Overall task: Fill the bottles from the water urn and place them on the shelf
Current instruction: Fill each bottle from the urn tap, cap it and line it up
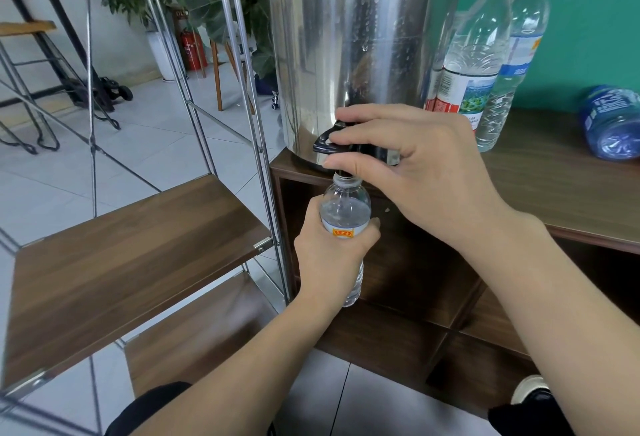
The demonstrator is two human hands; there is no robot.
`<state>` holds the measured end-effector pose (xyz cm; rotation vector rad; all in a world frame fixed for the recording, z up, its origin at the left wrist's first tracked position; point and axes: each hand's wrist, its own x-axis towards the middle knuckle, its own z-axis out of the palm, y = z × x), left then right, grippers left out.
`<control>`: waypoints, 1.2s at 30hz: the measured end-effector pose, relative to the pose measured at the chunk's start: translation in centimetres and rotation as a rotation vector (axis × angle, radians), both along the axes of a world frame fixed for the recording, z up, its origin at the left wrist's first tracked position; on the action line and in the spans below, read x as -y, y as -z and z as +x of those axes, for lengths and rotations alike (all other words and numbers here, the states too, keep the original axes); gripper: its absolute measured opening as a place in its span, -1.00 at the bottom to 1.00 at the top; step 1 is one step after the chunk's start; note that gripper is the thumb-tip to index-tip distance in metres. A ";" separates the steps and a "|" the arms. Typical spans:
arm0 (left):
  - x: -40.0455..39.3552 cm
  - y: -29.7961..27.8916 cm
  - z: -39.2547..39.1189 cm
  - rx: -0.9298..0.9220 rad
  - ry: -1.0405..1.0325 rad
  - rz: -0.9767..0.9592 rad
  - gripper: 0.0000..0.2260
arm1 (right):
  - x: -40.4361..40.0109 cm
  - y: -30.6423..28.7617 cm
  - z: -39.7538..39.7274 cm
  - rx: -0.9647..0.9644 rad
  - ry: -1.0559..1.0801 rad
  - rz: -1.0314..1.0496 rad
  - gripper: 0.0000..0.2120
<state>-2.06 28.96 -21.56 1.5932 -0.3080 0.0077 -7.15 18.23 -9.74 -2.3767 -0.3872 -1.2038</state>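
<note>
The clear bottle (346,209) stands upright with its mouth directly under the black tap (332,143) of the steel urn (349,44); the left hand (330,250) grips it around the middle, where a white label shows a yellow and red patch, the writing too small to read; the right hand (412,162) pinches the tap lever with curled fingers. Right of this hand, on the brown wooden cabinet top (554,186), stand a red-capped bottle (474,44) and a white-capped bottle (516,55); further right lies a blue-labelled bottle (611,122); their print is not legible. Left of the left hand is the wooden shelf (131,255) in a metal frame; behind are a green wall (595,20) and a pale tiled floor (145,145).
</note>
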 end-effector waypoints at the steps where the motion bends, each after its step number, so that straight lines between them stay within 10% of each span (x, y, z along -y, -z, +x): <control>1: 0.0 0.0 0.0 0.000 0.002 -0.001 -0.61 | 0.0 0.0 0.0 0.003 -0.001 -0.001 -0.79; 36: -0.1 -0.2 -0.1 0.025 0.014 -0.021 -0.59 | 0.0 -0.1 0.0 0.020 -0.010 0.002 -0.80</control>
